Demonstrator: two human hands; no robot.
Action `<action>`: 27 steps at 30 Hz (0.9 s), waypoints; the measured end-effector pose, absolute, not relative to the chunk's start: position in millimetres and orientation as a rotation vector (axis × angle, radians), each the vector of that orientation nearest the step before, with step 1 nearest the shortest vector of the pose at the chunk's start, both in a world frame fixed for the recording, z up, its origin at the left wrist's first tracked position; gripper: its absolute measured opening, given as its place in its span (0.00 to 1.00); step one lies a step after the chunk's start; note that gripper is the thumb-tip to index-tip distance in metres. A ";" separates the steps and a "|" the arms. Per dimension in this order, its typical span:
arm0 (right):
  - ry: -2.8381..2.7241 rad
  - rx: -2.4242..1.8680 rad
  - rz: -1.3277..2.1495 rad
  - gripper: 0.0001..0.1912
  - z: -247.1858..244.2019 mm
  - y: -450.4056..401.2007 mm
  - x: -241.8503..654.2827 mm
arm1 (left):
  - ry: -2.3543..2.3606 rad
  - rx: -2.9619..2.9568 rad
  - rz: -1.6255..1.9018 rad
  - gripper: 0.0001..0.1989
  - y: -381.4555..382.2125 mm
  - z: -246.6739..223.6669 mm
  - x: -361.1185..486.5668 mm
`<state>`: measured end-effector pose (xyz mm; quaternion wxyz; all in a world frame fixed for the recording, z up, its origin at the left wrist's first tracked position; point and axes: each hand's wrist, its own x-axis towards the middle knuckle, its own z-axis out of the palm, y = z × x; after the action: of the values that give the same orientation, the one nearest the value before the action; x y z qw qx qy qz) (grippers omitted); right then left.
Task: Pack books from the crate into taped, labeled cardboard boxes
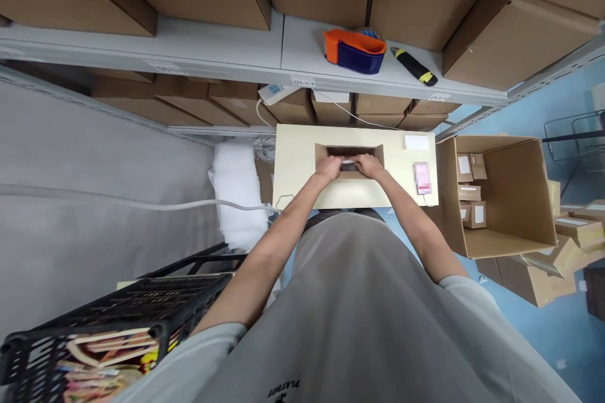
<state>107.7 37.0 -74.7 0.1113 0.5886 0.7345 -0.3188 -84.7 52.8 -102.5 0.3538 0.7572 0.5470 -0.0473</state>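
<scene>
Grey shirt [359, 302] with PLAYBOY printed upside down lies below the left hand [329, 167] and right hand [368, 165], both partly curled at a small white item [348, 162], grip impossible to tell, inside an open-topped cardboard box [350, 174] lying lengthwise left-to-right on the cream table [295, 164].
</scene>
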 end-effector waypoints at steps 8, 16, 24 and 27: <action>2.183 1.868 -0.798 0.32 -82.0 30.5 102.7 | 1.352 2.062 0.054 0.30 43.5 -107.7 -88.3; 2.219 2.227 -0.457 0.28 -74.6 25.8 142.8 | 1.732 2.050 0.422 0.33 5.2 -109.5 -119.9; 2.179 2.517 -0.903 0.33 -98.1 32.2 138.4 | 1.404 2.125 0.249 0.39 -11.7 -116.6 -102.1; 2.135 2.503 -0.940 0.28 -106.2 31.9 138.7 | 1.441 2.063 0.251 0.34 -9.0 -117.3 -104.2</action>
<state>138.7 31.9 -106.2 -0.1395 0.7243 0.6179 -0.2721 -104.2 -9.0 -117.3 0.3017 0.7778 0.5432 0.0946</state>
